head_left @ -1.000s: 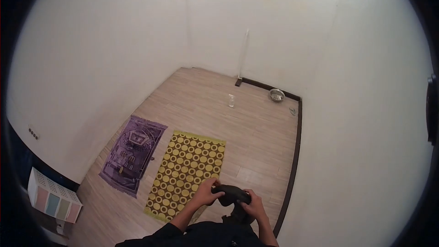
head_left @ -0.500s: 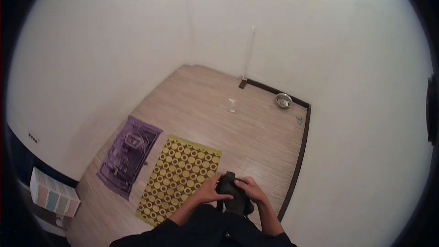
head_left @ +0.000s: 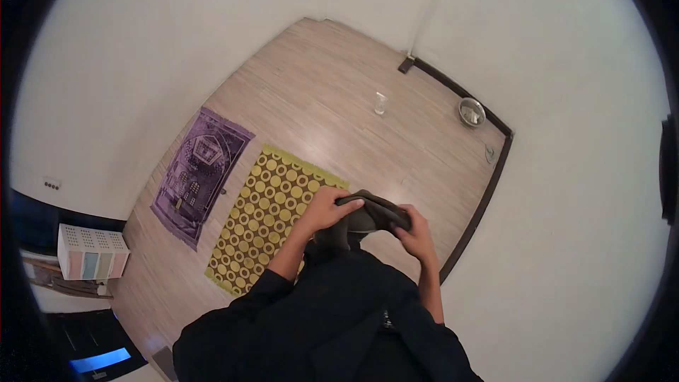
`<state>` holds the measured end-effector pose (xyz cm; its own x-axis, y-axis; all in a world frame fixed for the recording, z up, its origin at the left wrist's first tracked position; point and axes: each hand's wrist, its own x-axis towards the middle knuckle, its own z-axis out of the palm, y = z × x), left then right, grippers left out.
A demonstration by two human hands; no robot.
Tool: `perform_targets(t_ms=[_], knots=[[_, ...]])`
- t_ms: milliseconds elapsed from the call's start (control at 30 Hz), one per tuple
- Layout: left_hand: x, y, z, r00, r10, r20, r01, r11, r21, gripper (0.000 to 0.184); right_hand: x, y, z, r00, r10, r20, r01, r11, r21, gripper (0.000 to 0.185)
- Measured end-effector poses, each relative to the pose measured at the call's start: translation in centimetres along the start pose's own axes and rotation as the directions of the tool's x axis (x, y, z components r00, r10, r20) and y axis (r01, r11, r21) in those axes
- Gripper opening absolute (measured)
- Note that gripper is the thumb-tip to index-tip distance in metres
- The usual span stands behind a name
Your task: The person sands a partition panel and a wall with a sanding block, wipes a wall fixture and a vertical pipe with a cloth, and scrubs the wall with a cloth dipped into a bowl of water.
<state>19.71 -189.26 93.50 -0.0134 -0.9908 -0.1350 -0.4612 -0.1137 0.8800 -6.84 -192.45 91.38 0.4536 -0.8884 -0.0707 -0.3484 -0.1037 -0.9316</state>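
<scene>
A dark grey-brown cloth item (head_left: 368, 216) is stretched between my two hands in front of my body; its exact kind is unclear. The fingers of my left hand (head_left: 329, 210) are closed on its left edge, thumb lying along the top. At the opposite edge, my right hand (head_left: 416, 237) grips the cloth with fingers curled around it. The upper rim makes a dark fold from hand to hand, and a lighter part of the fabric sags below. Close behind my left hand lies the yellow and brown rug (head_left: 272, 205) with a circle pattern.
A purple rug (head_left: 201, 173) lies farther left. On the wooden floor ahead stands a clear spray bottle (head_left: 380, 104). A metal bowl (head_left: 472, 112) sits by the dark baseboard (head_left: 467, 230) on the right. A white drawer unit (head_left: 93, 251) is at the far left.
The cloth, bunched between my hands before, is now spread wider and raised. My hands have moved up and farther apart. The view has tilted down, showing more of my dark clothing.
</scene>
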Motion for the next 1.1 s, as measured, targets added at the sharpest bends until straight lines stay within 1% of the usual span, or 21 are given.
perform_targets(t_ms=[33, 67, 100, 167, 233, 267, 300, 333, 367, 400, 433, 500, 533, 600, 633, 733, 800, 900, 1000, 1033, 1100], knots=[[2.7, 0.2, -0.2, 0.995, 0.096, 0.003, -0.096, 0.993, 0.071, 0.052, 1.1, -0.7, -1.5, 0.995, 0.081, -0.058, -0.075, 0.992, 0.105, 0.04], [5.2, 0.6, -0.2, 0.991, 0.109, 0.074, -0.117, 0.988, 0.104, 0.053, 1.8, -0.9, -3.1, 0.979, 0.174, -0.108, -0.149, 0.966, 0.209, 0.038], [7.7, 1.4, -0.3, 0.982, 0.115, 0.152, -0.135, 0.982, 0.131, 0.054, 3.0, -0.8, -4.5, 0.969, 0.184, -0.167, -0.138, 0.958, 0.253, 0.037], [12.6, 3.1, -0.5, 0.949, 0.129, 0.289, -0.193, 0.959, 0.205, 0.055, 5.5, -0.3, -7.0, 0.938, 0.204, -0.281, -0.098, 0.932, 0.35, 0.034], [16.2, 4.8, 0.0, 0.901, 0.122, 0.417, -0.261, 0.919, 0.294, 0.055, 6.7, 1.0, -9.7, 0.945, 0.201, -0.257, -0.073, 0.899, 0.432, 0.033], [17.9, 5.6, 0.4, 0.889, 0.195, 0.415, -0.33, 0.901, 0.283, 0.052, 8.5, 1.9, -11.5, 0.953, 0.169, -0.253, -0.032, 0.883, 0.469, 0.033], [19.1, 6.3, 0.9, 0.871, 0.27, 0.41, -0.401, 0.873, 0.277, 0.05, 9.9, 4.4, -12.7, 0.969, 0.067, -0.24, 0.063, 0.865, 0.497, 0.038], [20.4, 6.9, 1.5, 0.847, 0.337, 0.411, -0.466, 0.843, 0.269, 0.047, 12.4, 4.0, -13.0, 0.964, 0.058, -0.258, 0.128, 0.751, 0.648, 0.041], [21.9, 7.1, 2.1, 0.829, 0.392, 0.399, -0.514, 0.814, 0.27, 0.044, 14.2, 3.8, -12.7, 0.96, 0.066, -0.272, 0.178, 0.608, 0.774, 0.043], [23.3, 7.1, 2.6, 0.844, 0.454, 0.284, -0.523, 0.815, 0.25, 0.043, 15.8, 3.2, -12.5, 0.955, 0.081, -0.286, 0.222, 0.445, 0.868, 0.046], [24.9, 7.3, 3.5, 0.843, 0.512, 0.167, -0.538, 0.812, 0.227, 0.043, 17.5, 2.7, -12.7, 0.946, 0.181, -0.267, 0.19, 0.359, 0.914, 0.058], [27.7, 8.5, 4.7, 0.808, 0.589, -0.032, -0.571, 0.794, 0.209, 0.04, 20.9, 2.6, -14.1, 0.961, 0.219, -0.169, 0.103, 0.282, 0.954, 0.069], [29.1, 9.3, 4.5, 0.863, 0.505, -0.012, -0.497, 0.853, 0.159, 0.038, 22.9, 2.7, -15.2, 0.966, 0.226, -0.124, 0.068, 0.244, 0.968, 0.075], [32.2, 10.9, 3.8, 0.943, 0.331, 0.022, -0.332, 0.941, 0.07, 0.035, 26.8, 2.9, -17.1, 0.993, 0.096, -0.075, 0.046, 0.274, 0.961, 0.082], [34.0, 11.5, 3.9, 0.955, 0.295, -0.03, -0.294, 0.955, 0.041, 0.034, 29.2, 2.9, -18.5, 0.999, 0.023, -0.044, 0.036, 0.291, 0.956, 0.086], [36.5, 12.5, 3.4, 0.983, 0.134, -0.124, -0.14, 0.989, -0.038, 0.033, 34.6, 1.7, -22.6, 0.992, -0.049, 0.114, -0.084, 0.407, 0.91, 0.094], [38.2, 13.1, 3.5, 0.981, 0.014, -0.196, -0.038, 0.992, -0.121, 0.035, 37.2, 2.1, -23.9, 0.99, -0.091, 0.105, -0.053, 0.451, 0.891, 0.103], [42.1, 10.5, 4.7, 0.955, -0.138, -0.262, 0.007, 0.895, -0.446, 0.038, 40.8, 1.5, -25.2, 0.985, -0.168, 0.048, 0.047, 0.519, 0.853, 0.109], [45.7, 12.9, 5.6, 0.92, -0.267, -0.286, -0.023, 0.693, -0.72, 0.039, 43.6, 4.4, -26.2, 0.97, -0.12, 0.212, -0.081, 0.664, 0.743, 0.104], [47.1, 12.6, 5.6, 0.928, -0.277, -0.25, 0.013, 0.693, -0.721, 0.039, 44.1, 4.0, -26.4, 0.966, -0.077, 0.248, -0.146, 0.629, 0.763, 0.1], [50.1, 11.5, 6.0, 0.943, -0.289, -0.168, 0.081, 0.685, -0.724, 0.04, 45.5, 5.2, -26.1, 0.96, -0.089, 0.266, -0.118, 0.733, 0.67, 0.099]])
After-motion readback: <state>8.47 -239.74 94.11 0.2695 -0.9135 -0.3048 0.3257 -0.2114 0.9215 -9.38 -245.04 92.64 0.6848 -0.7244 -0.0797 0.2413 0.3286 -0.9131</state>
